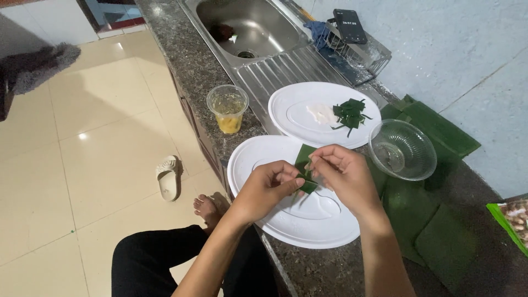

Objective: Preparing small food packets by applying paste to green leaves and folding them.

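Now both hands pinch small green leaf piece over near white plate. Left hand closed on lower end, right hand fingers on top. Beyond hands, cut leaf strips already lie on far plate. Big leaves wait on worktop beside right hand.

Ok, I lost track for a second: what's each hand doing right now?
Left hand: closed, pinching the green leaf piece.
Right hand: closed, fingertips gripping the same leaf piece over the near white plate.

Green leaf piece (folded, dark) pinched above near white plate.
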